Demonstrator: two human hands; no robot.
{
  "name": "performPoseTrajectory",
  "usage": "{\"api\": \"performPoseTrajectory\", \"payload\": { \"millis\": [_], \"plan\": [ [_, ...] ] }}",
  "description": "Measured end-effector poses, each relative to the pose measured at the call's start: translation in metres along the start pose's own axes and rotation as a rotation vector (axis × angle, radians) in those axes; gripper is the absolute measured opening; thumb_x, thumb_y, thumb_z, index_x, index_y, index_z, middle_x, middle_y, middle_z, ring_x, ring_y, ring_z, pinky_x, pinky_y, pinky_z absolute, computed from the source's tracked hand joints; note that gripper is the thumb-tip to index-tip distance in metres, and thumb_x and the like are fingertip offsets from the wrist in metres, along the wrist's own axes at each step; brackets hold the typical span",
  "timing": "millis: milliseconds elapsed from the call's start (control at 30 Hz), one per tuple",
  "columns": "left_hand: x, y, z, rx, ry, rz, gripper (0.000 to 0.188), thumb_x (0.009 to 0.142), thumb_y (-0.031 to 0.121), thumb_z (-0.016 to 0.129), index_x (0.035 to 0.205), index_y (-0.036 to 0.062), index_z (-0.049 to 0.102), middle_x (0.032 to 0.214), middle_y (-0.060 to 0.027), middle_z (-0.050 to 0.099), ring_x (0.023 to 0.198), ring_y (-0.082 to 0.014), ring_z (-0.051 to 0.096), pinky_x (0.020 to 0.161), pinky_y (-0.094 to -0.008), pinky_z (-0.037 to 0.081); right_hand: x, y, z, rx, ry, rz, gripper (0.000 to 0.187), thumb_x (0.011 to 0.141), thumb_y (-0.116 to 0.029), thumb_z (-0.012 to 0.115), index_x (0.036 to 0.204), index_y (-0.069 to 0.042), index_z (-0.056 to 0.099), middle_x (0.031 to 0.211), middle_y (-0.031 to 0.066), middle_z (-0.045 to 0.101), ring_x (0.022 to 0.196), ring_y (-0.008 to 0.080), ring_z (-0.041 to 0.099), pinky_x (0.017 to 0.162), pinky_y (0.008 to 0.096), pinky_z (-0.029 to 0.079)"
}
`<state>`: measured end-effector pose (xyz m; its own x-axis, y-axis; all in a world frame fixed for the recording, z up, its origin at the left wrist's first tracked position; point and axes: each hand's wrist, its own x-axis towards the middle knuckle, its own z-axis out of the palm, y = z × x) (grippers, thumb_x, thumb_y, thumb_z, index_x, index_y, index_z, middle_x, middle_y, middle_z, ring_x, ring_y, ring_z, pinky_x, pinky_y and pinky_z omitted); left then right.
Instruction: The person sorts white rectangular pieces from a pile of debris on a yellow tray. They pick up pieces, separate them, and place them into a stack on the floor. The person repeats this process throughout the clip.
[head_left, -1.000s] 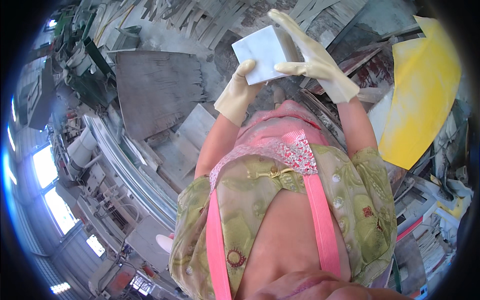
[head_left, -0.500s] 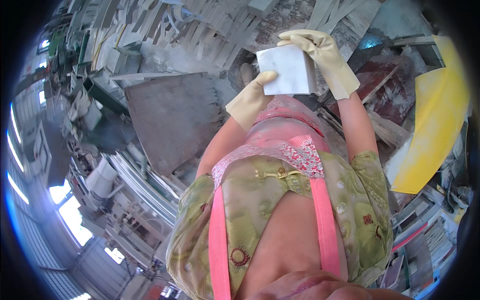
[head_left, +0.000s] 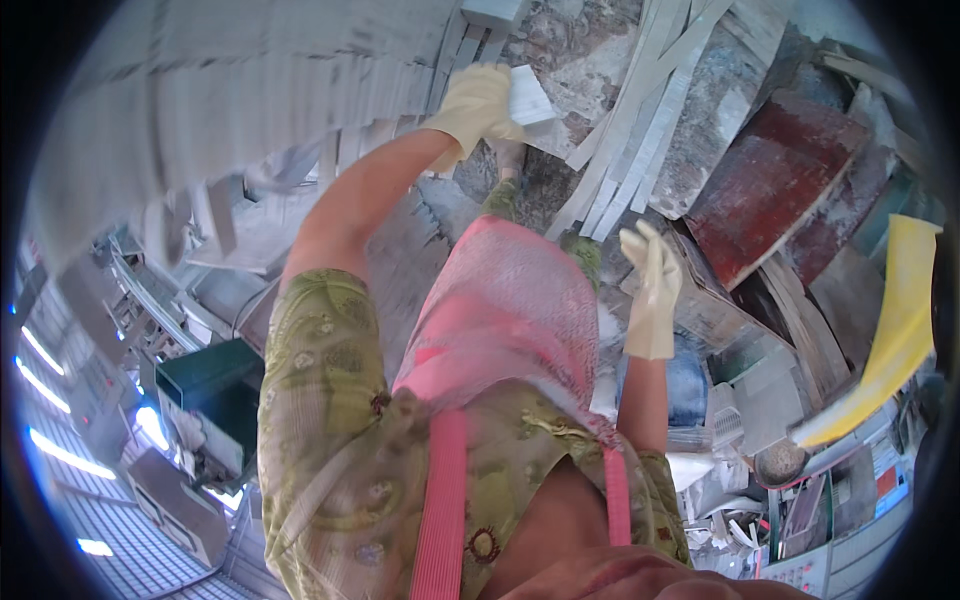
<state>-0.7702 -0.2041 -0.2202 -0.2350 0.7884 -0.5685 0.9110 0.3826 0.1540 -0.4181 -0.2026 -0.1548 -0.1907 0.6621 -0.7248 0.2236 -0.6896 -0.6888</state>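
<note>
My left hand point(head_left: 478, 108), in a cream rubber glove, is stretched far ahead with its fingers closed around a white stone block point(head_left: 531, 97). Only part of the block shows past the glove; its left side is hidden. Lower and to the right, my right hand point(head_left: 652, 285), gloved alike, is raised with its fingers loosely bent and apart. Nothing is in it. Below the block, a foot shows on the dusty ground.
Long pale strips point(head_left: 640, 130) lie beyond my right hand, beside a dusty red-brown panel point(head_left: 775, 185). A yellow curved sheet point(head_left: 890, 330) is at far right. Stacked pale slabs point(head_left: 240, 100) fill the upper left; a dark green box-shaped thing point(head_left: 212, 395) stands at left.
Both hands were on the block in front of my body. My right hand has let go and drawn back, while my left hand has carried the block farther out and leftward.
</note>
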Motion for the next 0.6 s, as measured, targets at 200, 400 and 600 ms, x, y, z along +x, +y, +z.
{"api": "performPoseTrajectory", "payload": {
  "millis": [200, 400, 600],
  "plan": [
    [0.09, -0.063, 0.049, 0.58, 0.106, 0.424, 0.083, 0.063, 0.023, 0.082, 0.133, -0.007, 0.049, 0.112, -0.0146, 0.062, 0.109, -0.0292, 0.062, 0.099, -0.0397, 0.047, 0.033, 0.062, 0.004, -0.107, 0.051, 0.248, 0.045, 0.108, -0.033, 0.049, 0.129, 0.003, 0.064, 0.112, 0.0136, 0.073, 0.111, 0.021, 0.067, 0.105, 0.0348, 0.048],
    [0.118, -0.103, 0.062, 0.635, 0.178, 0.498, 0.084, 0.069, 0.012, 0.075, 0.145, -0.0055, 0.042, 0.136, -0.02, 0.056, 0.127, -0.0313, 0.054, 0.113, -0.0415, 0.038, 0.06, 0.095, 0.015, -0.109, -0.003, 0.389, 0.045, 0.106, -0.033, 0.053, 0.131, 0.004, 0.062, 0.113, 0.0156, 0.073, 0.111, 0.0206, 0.066, 0.105, 0.0342, 0.048],
    [0.122, -0.107, 0.07, 0.496, 0.131, 0.438, 0.09, 0.069, 0.011, 0.079, 0.148, -0.0029, 0.039, 0.139, -0.02, 0.055, 0.132, -0.0318, 0.051, 0.119, -0.0422, 0.034, 0.071, 0.104, 0.016, -0.029, -0.126, 0.375, 0.046, 0.107, -0.031, 0.052, 0.133, 0.005, 0.059, 0.117, 0.0184, 0.071, 0.114, 0.0231, 0.066, 0.105, 0.0343, 0.048]
  ]
}}
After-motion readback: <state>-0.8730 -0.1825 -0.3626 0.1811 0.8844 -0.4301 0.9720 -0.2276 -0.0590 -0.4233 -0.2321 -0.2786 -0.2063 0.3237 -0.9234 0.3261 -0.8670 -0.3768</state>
